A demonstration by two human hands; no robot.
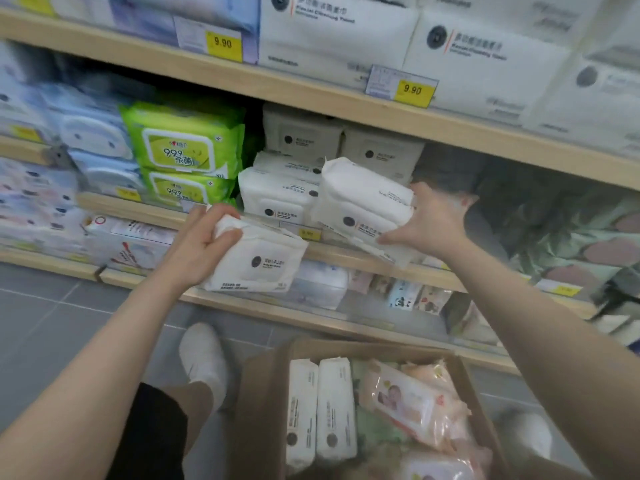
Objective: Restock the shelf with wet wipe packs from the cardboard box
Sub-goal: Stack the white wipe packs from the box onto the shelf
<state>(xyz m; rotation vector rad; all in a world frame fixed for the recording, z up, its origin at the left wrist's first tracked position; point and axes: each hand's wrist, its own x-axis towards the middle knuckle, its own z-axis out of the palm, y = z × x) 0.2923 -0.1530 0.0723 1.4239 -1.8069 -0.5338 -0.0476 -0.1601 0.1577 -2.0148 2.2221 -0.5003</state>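
My left hand (202,242) grips a white wet wipe pack (258,263) by its left end, in front of the wooden shelf (346,252). My right hand (429,220) holds a stack of two white wet wipe packs (363,202) from the right side, tilted over the shelf's front edge. More white packs (277,199) lie on the shelf just left of that stack. Below stands the open cardboard box (263,393), holding two upright white packs (320,410) and pink packs (412,407).
Green wipe packs (187,150) and blue packs (97,140) fill the shelf to the left. The upper shelf (346,98) carries large white tissue packs and yellow price tags. A lower shelf holds small packs. My white shoe (202,355) stands on the grey tiled floor.
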